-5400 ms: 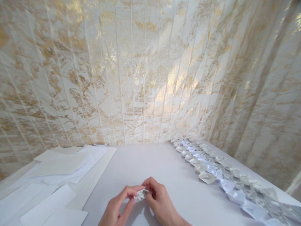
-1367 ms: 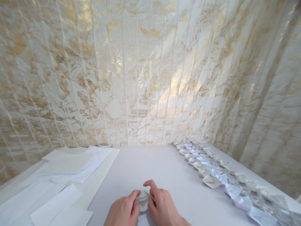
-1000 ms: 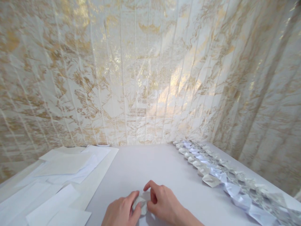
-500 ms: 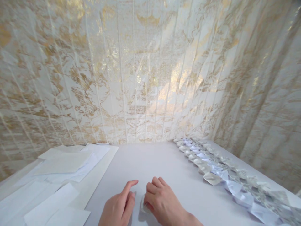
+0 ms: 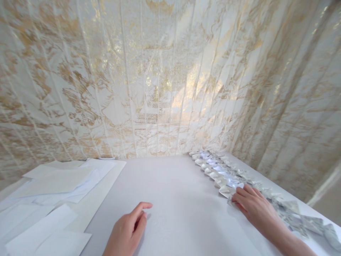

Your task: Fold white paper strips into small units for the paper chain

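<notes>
My right hand (image 5: 252,202) is at the rows on the right, fingers closed on a small folded paper piece (image 5: 230,201), of which only an edge shows by the fingertips. It lies just in front of the nearest off-white piece in the row of folded papers (image 5: 225,191). My left hand (image 5: 130,225) hovers low over the white tabletop (image 5: 170,199), holding nothing. Its index finger reaches out to the right, apart from the thumb, while the other fingers are mostly hidden.
Loose white and cream paper sheets (image 5: 50,181) overlap on a larger pale sheet at the left. Rows of folded pieces, white and grey-patterned (image 5: 314,224), run along the table's right edge. A white-and-gold patterned curtain (image 5: 160,89) hangs behind the table and at its right.
My right hand has moved from the middle of the table to the rows on the right, carrying the folded paper piece. My left hand stays near its place. The view has shifted slightly right.
</notes>
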Tool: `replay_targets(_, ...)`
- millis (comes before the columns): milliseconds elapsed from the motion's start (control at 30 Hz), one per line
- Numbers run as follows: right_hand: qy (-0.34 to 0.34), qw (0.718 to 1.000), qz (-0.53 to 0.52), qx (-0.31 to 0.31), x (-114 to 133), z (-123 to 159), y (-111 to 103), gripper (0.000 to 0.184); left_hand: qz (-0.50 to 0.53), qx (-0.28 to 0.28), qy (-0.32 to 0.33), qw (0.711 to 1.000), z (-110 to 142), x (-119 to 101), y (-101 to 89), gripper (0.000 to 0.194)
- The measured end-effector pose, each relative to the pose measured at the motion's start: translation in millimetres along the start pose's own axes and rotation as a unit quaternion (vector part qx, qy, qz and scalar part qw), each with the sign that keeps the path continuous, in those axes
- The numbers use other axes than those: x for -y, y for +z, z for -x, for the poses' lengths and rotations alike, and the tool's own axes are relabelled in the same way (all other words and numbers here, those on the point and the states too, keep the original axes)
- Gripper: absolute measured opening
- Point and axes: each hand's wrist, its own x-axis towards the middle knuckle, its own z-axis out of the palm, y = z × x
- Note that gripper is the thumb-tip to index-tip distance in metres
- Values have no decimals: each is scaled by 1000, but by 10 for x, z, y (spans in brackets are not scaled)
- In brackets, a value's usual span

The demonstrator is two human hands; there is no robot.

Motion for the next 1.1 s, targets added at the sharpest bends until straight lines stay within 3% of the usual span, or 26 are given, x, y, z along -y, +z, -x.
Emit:
replay_targets(367,35,998,32,40,-116,52,207,20,-4,16,0,1000,-4,4,-7,40)
replay_targets(533,31,998,17,46,-167,-6,104,24,-2,16,-3,1000,4,4,-2,41)
replay_targets(733,42,998,-21,-38,-117,-280,-224,22,-3,14,0,1000,6,-27,-14,38)
replay_targets(833,41,992,-79,-89,126,-556,-491,19,-6,10,-1,1000,4,-17,-19,37)
replay_targets(933,18,978,-159,-134,583,-839,-656,19,-10,10,2,1000,6,-4,8,37)
replay_targets(1000,-24,965,-226,-133,986,-972,-638,21,-14,9,4,1000,6,-10,38,35)
replay_targets(1100,-93,945,-306,-69,1614,-1047,-408,23,-22,0,14,1000,-37,-22,17,34)
